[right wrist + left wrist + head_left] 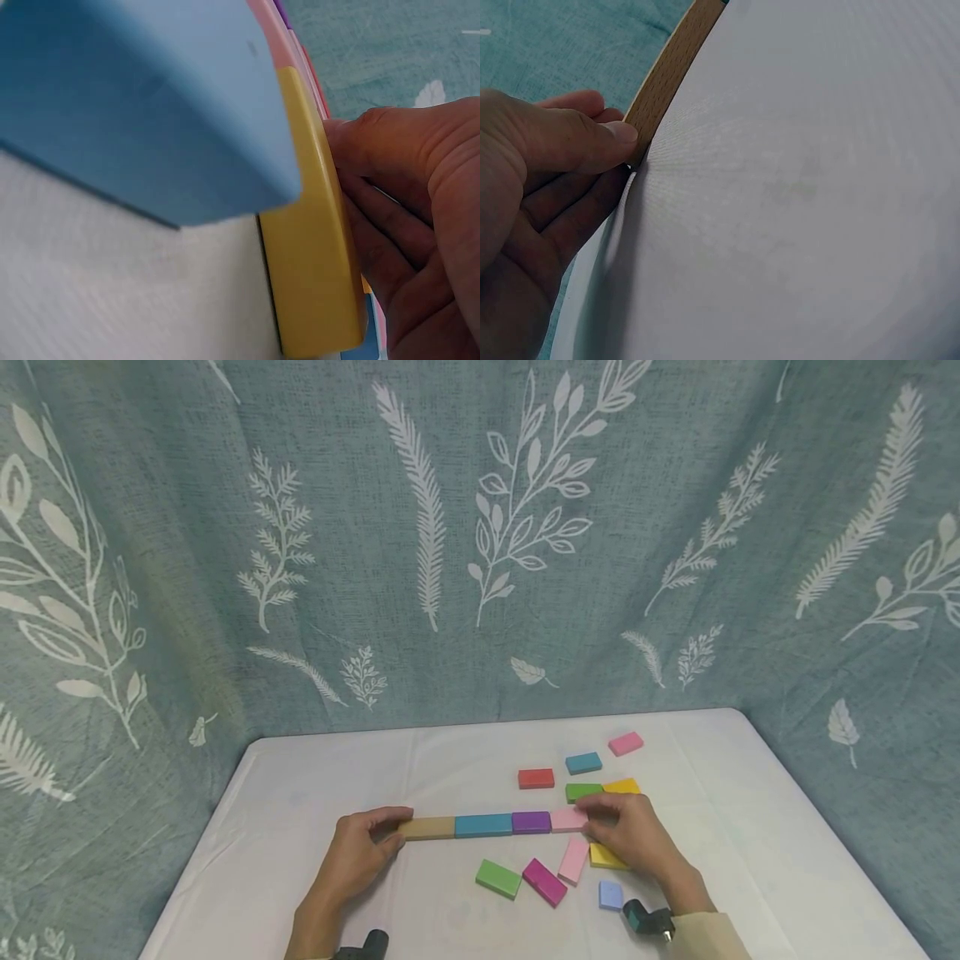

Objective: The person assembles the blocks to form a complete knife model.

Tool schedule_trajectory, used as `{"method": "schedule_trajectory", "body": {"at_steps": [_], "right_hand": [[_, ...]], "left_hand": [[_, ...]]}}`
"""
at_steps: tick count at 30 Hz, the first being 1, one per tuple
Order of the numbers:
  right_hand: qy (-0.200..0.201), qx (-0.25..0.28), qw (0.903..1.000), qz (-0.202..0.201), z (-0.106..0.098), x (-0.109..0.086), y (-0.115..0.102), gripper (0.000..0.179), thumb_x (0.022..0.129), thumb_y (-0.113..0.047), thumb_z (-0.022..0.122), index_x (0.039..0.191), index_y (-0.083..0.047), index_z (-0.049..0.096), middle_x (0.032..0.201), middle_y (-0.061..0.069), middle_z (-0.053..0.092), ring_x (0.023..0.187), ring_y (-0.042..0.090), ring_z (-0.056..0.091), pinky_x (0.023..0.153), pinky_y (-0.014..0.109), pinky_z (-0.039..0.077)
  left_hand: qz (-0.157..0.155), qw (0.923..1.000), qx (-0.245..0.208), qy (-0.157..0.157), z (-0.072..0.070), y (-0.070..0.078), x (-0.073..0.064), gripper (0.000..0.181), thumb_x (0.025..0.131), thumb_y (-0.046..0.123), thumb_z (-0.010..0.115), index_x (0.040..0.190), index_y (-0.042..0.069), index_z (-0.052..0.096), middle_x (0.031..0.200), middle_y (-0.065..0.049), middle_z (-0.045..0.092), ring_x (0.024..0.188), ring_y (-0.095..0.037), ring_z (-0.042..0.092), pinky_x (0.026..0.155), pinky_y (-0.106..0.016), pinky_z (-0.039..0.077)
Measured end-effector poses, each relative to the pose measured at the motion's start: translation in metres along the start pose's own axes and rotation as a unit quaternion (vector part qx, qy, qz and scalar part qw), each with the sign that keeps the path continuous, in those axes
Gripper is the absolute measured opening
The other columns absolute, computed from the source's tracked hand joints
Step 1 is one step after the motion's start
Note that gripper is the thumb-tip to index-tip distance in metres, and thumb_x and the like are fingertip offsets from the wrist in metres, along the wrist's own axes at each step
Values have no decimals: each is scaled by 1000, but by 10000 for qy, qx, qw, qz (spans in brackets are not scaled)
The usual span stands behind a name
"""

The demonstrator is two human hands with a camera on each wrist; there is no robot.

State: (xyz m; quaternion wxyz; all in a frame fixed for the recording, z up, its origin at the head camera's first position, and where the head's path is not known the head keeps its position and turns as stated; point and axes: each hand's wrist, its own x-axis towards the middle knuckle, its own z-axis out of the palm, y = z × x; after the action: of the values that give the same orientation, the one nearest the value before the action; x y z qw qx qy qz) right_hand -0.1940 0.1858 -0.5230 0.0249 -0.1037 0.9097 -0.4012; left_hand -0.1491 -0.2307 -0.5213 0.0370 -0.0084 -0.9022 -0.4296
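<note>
Four blocks sit end to end in a row on the white desk [315, 777]: tan block [426, 827] at left, then teal block [483, 825], purple block [531, 822], pink block [567, 818] at right. Left hand [360, 852] is at the left end of the row, thumb and fingers curled and pinching the end of the tan block; left wrist view shows the thumb tip pressed on the wood edge. Right hand [630, 839] is at the right end, fingers curled over the pink block's right end, grip closed on it; it partly covers a yellow block [603, 858] just near of the row. Loose blocks near of the row: green block [498, 878], magenta block [544, 882], a second pink block [573, 859] lying at an angle, light blue block [611, 895] close to the right wrist. Far of the row: red block [536, 778], a darker green block [583, 792] touching another yellow block [622, 786], a blue block [583, 763], and a far pink block [626, 743]. Leaf-print curtain [480, 527] hangs behind the desk.
</note>
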Motion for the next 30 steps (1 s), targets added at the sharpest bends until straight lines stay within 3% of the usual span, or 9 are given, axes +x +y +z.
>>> {"method": "schedule_trajectory", "body": {"at_steps": [30], "right_hand": [[24,-116,9999,-89,1,-1,0,33,91,-8,87,121,-22,84,124,-8,81,126,23,74,112,50,61]], "left_hand": [[-79,10000,-19,1,0,1,0,40,89,-7,82,125,9,81,130,-8,81,133,-35,71,120,-56,54]]}}
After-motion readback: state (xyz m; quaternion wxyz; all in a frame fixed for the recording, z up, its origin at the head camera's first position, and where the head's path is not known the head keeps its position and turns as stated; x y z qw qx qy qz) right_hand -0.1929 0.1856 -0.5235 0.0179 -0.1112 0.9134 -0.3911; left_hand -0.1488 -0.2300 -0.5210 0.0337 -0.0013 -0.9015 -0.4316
